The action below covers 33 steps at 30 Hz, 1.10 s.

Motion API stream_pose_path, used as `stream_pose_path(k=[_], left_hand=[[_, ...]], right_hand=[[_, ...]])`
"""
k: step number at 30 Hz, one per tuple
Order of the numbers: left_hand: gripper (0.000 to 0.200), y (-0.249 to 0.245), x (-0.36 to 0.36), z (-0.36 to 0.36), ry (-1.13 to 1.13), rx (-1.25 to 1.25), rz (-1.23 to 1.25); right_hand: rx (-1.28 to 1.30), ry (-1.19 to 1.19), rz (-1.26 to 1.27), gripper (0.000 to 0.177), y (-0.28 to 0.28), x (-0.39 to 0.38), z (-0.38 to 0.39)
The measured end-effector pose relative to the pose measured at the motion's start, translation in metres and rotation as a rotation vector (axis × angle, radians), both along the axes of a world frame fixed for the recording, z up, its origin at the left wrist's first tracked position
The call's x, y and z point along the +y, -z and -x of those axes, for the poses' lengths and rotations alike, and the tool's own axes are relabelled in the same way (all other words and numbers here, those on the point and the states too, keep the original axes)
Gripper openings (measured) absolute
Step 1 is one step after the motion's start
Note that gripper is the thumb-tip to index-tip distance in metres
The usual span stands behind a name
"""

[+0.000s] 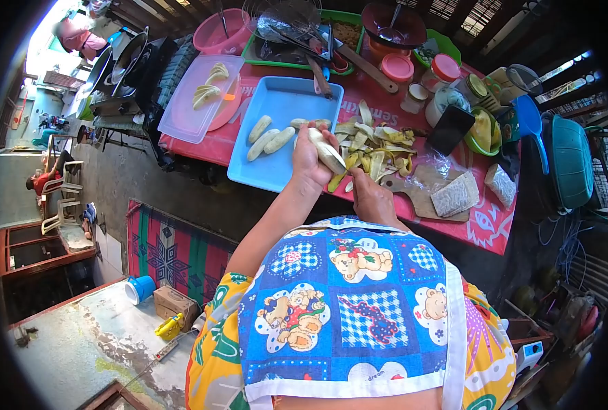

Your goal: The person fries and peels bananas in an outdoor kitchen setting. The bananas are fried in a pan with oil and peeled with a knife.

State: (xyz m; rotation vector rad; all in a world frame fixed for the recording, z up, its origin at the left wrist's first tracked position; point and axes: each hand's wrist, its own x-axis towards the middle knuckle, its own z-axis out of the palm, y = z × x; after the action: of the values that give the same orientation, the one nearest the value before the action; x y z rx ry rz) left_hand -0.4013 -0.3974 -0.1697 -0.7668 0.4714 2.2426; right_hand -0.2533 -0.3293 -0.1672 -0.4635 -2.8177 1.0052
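My left hand [308, 156] grips a partly peeled banana [327, 152] over the right edge of a blue tray [287, 102]. My right hand [372, 195] is just below it and pinches a strip of yellow peel [340, 180] hanging from the banana. Three peeled bananas [268, 139] lie in the tray. A heap of banana peels [380, 147] lies on the red table to the right of the tray.
A clear board with sliced banana [205, 96] sits left of the tray. A wooden cutting board [423, 195], a wrapped block [456, 195], jars with red lids [443, 68], a pink bowl [220, 34], a gas stove with woks [123, 72] and a blue scoop [529, 119] crowd the table.
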Motion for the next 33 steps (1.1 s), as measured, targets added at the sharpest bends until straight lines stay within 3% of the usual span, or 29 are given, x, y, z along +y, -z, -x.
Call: stream_pose_path(k=[10, 12, 27, 33], left_hand=[[0.023, 0.000, -0.009, -0.002, 0.012, -0.050, -0.122], [0.026, -0.004, -0.007, -0.004, 0.002, 0.024, 0.021], [0.025, -0.002, -0.014, -0.007, 0.118, 0.024, 0.163], [0.024, 0.002, -0.019, -0.006, 0.121, 0.049, 0.102]], right_hand=[[0.023, -0.011, -0.061, 0.034, 0.006, -0.005, 0.010], [0.023, -0.014, -0.068, 0.034, 0.006, -0.006, 0.012], [0.022, 0.003, -0.053, 0.027, 0.011, -0.012, 0.024], [0.032, -0.015, -0.047, 0.029, 0.017, -0.013, 0.029]])
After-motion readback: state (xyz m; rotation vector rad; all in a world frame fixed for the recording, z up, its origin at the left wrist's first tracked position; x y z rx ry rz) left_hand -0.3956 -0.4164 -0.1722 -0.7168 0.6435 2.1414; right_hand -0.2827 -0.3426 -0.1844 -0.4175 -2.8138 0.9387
